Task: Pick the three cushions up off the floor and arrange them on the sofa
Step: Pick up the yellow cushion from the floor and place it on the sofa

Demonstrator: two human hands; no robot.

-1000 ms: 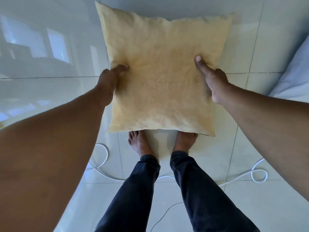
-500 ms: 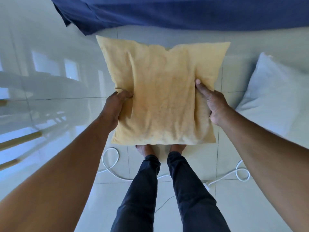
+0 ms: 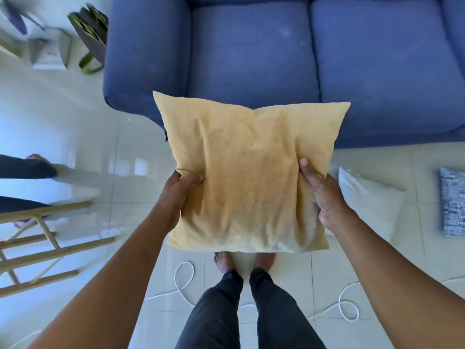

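Note:
I hold a yellow cushion (image 3: 247,177) up in the air in front of me, just short of the blue sofa (image 3: 254,56). My left hand (image 3: 180,195) grips its left edge and my right hand (image 3: 324,195) grips its right edge. A white cushion (image 3: 370,200) lies on the floor to the right, partly hidden behind my right hand. Further right, a blue-and-white patterned cushion (image 3: 453,202) lies on the floor at the frame edge. The sofa seats are bare.
A wooden rack (image 3: 37,250) stands at the left. White cable (image 3: 183,280) loops over the tiled floor around my feet. A dark bag (image 3: 88,28) leans by the sofa's left arm. Another person's legs (image 3: 25,170) show at the far left.
The yellow cushion has been lifted from floor level and carried toward the sofa. My view has tilted up, bringing the sofa seats and the other two cushions into sight.

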